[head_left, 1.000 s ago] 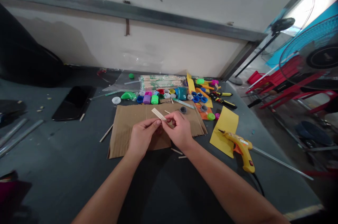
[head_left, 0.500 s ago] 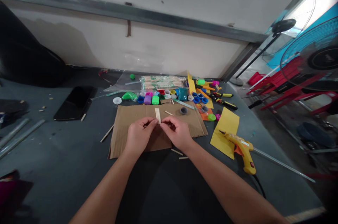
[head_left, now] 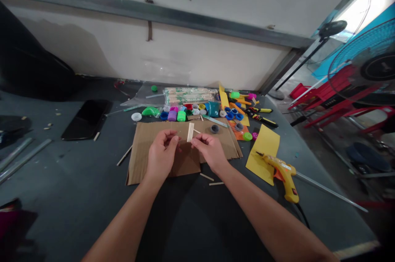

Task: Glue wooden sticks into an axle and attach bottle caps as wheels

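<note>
Wooden stick bundle [head_left: 190, 132] at frame centre, upright over cardboard sheet [head_left: 145, 150]. Right hand [head_left: 210, 151] pinches bundle's lower end between thumb and forefinger. Left hand [head_left: 162, 155] just beside, fingers curled, apparently empty. Risk: one-handed pinch may let sticks slide apart, misaligning them.

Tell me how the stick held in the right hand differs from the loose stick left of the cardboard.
The held stick stands nearly upright, pinched at its lower end by the right hand; the loose stick lies flat and slanted on the table. The held stick is over the cardboard; the loose stick is just off its left edge. The held stick looks wider and shorter. Both are pale wood.
</note>
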Demonstrator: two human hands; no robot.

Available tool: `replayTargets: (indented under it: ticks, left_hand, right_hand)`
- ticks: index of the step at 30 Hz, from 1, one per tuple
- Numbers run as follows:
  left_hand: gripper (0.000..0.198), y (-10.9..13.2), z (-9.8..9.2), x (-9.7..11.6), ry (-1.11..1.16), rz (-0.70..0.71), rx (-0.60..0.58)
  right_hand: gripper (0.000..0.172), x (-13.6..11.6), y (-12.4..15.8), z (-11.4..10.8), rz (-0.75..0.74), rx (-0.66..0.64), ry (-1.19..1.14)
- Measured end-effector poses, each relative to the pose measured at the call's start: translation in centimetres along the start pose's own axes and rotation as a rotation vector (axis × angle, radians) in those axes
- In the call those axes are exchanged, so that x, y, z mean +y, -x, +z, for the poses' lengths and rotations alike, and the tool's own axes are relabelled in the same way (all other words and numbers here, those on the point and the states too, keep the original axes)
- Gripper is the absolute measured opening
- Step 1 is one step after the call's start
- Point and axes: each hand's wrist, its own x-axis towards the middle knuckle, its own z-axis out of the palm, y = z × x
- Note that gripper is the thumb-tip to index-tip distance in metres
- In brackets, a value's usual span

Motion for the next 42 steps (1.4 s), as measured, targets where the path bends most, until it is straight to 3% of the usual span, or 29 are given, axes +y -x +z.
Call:
replayTargets:
  ticks: [5,9,14,17,20,24,29,35,42]
  left_hand:
    - [0.018,0.2,0.1,0.3,-0.086,-0.021,-0.004]
    - [0.028,0.4,0.2,0.2,-0.102,-0.01,0.042]
    - [0.037,0.5,0.3,0.1,-0.264,0.072,-0.034]
    - [0.02,0.4,0.4,0.0,-0.169,0.061,-0.054]
    - [0.028,0.2,0.6,-0.2,-0.027,-0.008,-0.082]
    - [0.028,0.3,0.7,-0.1,-0.092,-0.018,-0.117]
    - [0.03,0.6,0.7,0.2,-0.243,0.084,-0.018]
    - [0.016,0.7,0.4,-0.3,-0.475,0.285,-0.067]
    - [0.021,0.6,-0.1,-0.7,-0.735,0.432,-0.127]
  right_hand:
    - [0.015,0.1,0.0,0.0,0.01,0.004,0.003]
    - [0.017,0.0,0.1,0.1,0.05,-0.001,0.01]
    - [0.016,-0.1,0.1,0.2,0.056,-0.001,0.022]
    - [0.015,-0.1,0.1,0.3,0.035,-0.006,0.018]
    - [0.015,-0.2,0.1,0.3,0.038,-0.009,0.023]
    - [0.017,-0.4,0.2,0.4,0.017,-0.015,0.052]
    - [0.015,-0.2,0.1,0.5,0.025,0.019,0.05]
    - [0.015,0.0,-0.1,0.3,0.003,-0.03,0.091]
    - [0.019,-0.1,0.3,0.3,-0.105,-0.037,0.25]
